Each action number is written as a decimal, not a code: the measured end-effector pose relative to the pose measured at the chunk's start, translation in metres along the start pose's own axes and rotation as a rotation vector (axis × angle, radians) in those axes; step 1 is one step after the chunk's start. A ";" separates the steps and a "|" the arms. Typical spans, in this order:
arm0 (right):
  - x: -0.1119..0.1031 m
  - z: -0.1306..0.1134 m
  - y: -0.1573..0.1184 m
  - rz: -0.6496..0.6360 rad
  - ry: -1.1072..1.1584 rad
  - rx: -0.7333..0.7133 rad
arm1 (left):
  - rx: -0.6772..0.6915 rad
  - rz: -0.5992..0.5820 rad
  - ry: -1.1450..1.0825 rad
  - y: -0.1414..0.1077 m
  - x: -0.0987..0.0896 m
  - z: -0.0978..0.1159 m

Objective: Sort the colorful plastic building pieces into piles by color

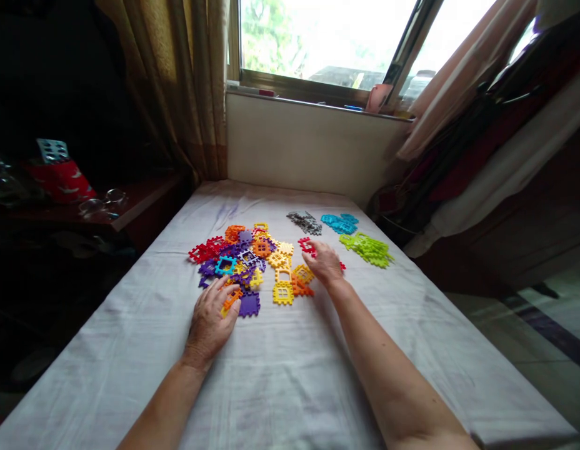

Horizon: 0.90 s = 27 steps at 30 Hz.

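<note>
A mixed heap of plastic interlocking pieces point(247, 257) in purple, orange, yellow and red lies on the cloth-covered table. My left hand point(214, 315) rests at its near left edge, fingers spread over an orange piece point(232, 299), beside a flat purple piece point(250, 304). To the right, my right hand point(324, 262) is over red pieces point(305, 244), its fingers bent and touching them; whether it grips one is hidden. Yellow window-shaped pieces point(283, 293) lie between the hands. Farther back are a grey pile point(305, 222), a blue pile point(339, 223) and a lime green pile point(366, 250).
The table point(290, 375) has a pale cloth. At left, a dark side table point(149, 203) holds a red container point(67, 181) and eyeglasses point(104, 203). Behind stand a curtain point(177, 81) and a window point(313, 37). Clothes point(496, 144) hang at right.
</note>
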State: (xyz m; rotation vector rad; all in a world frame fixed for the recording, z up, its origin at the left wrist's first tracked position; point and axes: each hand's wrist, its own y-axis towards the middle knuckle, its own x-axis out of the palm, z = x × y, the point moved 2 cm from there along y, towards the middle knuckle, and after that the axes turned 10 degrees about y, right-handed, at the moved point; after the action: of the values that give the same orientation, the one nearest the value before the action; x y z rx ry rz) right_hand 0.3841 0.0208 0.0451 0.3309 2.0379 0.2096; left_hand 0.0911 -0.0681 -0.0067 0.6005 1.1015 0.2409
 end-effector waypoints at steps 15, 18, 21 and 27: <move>0.006 0.070 -0.036 0.298 -0.014 0.045 | -0.078 0.033 0.117 0.029 -0.007 -0.033; 0.015 0.063 -0.039 0.322 0.016 -0.102 | -0.118 -0.081 0.226 0.051 0.001 -0.038; 0.022 0.058 -0.041 0.323 0.035 -0.209 | -0.112 -0.254 0.247 0.061 0.015 -0.029; 0.026 0.062 -0.042 0.351 0.060 -0.238 | 0.139 -0.254 0.093 0.050 0.025 0.007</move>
State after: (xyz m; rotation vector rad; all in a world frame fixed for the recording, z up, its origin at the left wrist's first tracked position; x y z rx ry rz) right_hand 0.4211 -0.0096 -0.0178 0.5359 1.9763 0.6795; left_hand 0.1136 -0.0181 0.0049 0.5702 1.2787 -0.0281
